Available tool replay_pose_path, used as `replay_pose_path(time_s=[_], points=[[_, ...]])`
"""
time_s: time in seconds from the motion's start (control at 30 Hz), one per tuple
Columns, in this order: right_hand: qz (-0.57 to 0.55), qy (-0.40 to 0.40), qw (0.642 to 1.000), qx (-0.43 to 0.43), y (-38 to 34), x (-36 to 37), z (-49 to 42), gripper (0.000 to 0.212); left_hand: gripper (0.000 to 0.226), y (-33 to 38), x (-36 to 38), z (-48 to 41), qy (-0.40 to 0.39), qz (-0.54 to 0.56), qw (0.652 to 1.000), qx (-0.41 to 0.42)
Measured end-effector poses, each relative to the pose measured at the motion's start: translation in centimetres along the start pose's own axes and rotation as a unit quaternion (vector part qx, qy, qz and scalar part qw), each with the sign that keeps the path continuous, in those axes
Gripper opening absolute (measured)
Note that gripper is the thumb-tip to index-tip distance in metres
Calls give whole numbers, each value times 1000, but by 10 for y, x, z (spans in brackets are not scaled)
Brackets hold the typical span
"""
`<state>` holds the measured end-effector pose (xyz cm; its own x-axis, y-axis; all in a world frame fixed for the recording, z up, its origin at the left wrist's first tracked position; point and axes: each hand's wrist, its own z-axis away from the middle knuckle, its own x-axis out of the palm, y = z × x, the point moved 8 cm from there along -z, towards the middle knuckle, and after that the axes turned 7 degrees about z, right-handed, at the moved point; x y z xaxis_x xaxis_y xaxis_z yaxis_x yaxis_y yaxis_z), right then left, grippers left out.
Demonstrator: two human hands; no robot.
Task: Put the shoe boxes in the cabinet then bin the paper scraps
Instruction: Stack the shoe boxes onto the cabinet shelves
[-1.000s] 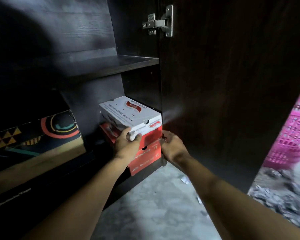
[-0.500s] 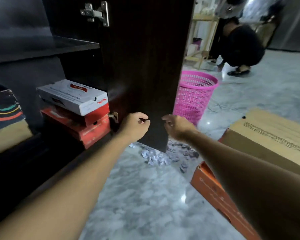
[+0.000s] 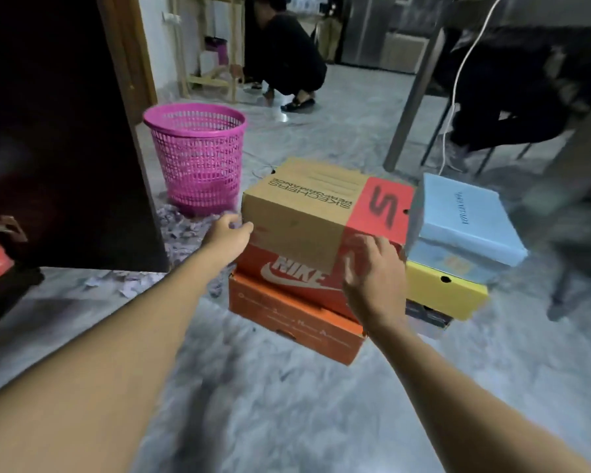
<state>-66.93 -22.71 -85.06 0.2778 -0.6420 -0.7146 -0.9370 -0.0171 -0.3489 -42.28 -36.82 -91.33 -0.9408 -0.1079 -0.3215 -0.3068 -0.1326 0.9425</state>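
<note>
Shifted from cabinet door (image 3: 65, 148) to brown box (image 3: 307, 216): left hand (image 3: 227, 233) at its left end, grip unclear; right hand (image 3: 372, 271) on near face, fingers spread.

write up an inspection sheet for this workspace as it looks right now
surface: grey marble floor, glossy.
job's things: Skechers box tops Nike box and orange box; blue box on yellow box beside them; paper scraps at pink bin's foot; cabinet door open at left.
clutter: nothing seen.
hands: left hand at Skechers box's left end, right hand spread at its front; grip unclear.
cables: white cable hangs beside table leg.
surroundings: crouching person in black, beyond the bin.
</note>
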Motion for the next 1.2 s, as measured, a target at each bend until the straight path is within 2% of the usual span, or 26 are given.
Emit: replay_pose_path(time_s=[0.07, 0.1, 0.17, 0.23, 0.3, 0.4, 0.47, 0.7, 0.83, 1.03, 1.1, 1.2], points=[[11, 22, 999, 41, 41, 2, 34, 18, 43, -27, 19, -2, 19, 2, 999, -41], [1, 8, 997, 81, 63, 11, 49, 16, 45, -42, 26, -3, 32, 9, 997, -64], [-27, -60, 978, 198, 106, 39, 76, 20, 53, -75, 39, -1, 51, 24, 992, -109], [-67, -162, 936, 305, 137, 76, 98, 39, 60, -101, 54, 0, 50, 16, 990, -132], [-152, -234, 892, 355, 146, 108, 105, 52, 71, -117, 64, -3, 46, 2, 989, -138], [-265, -252, 857, 364, 146, 139, 98, 58, 74, -132, 73, -13, 30, 7, 989, -147], [-283, -246, 851, 369, 150, 150, 93, 63, 69, -137, 74, -20, 28, 7, 987, -156], [-291, -241, 851, 365, 161, 162, 101, 70, 64, -145, 59, -35, 48, -32, 986, -154], [-287, -218, 860, 361, 159, 158, 108, 69, 51, -148, 53, -13, 51, -97, 983, -150], [-226, -217, 878, 362, 135, 134, 144, 59, 51, -173, 14, 46, 101, -120, 964, -216], [-212, -221, 883, 355, 122, 126, 156, 56, 58, -181, -6, 68, 106, -119, 958, -238], [-203, -241, 890, 331, 102, 119, 168, 51, 81, -196, -34, 99, 115, -103, 951, -269]])
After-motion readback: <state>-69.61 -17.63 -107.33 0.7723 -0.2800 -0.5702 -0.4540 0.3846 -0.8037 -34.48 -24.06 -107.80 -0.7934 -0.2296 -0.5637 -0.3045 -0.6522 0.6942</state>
